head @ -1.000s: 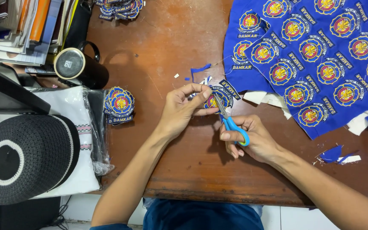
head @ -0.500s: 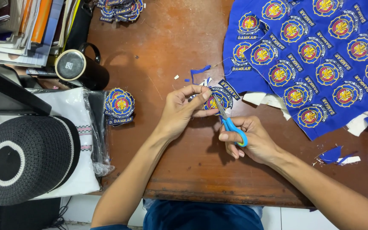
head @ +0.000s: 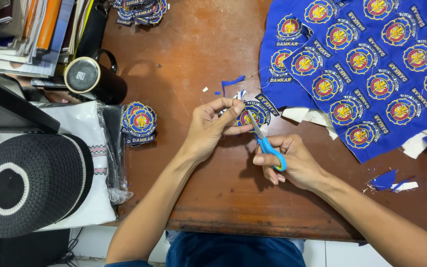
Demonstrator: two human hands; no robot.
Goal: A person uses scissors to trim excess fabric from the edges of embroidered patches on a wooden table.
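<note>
A round embroidered patch [head: 249, 116] is pinched between thumb and fingers of the left hand [head: 212, 127], held just above the wooden surface [head: 189, 64], near its middle. The left grip is clamped on the patch. Blue-handled scissors [head: 265, 143] are held in the right hand [head: 292, 163], whose grip is closed through the handles; the blades are set against the patch's lower edge. A blue cloth [head: 366, 64] of uncut patches is spread at the right, close beside the held patch. A small stack of cut patches [head: 138, 122] is seen left of the left hand, and a black mug [head: 92, 79] beyond it. Blue scraps [head: 389, 180] are scattered near the right forearm.
</note>
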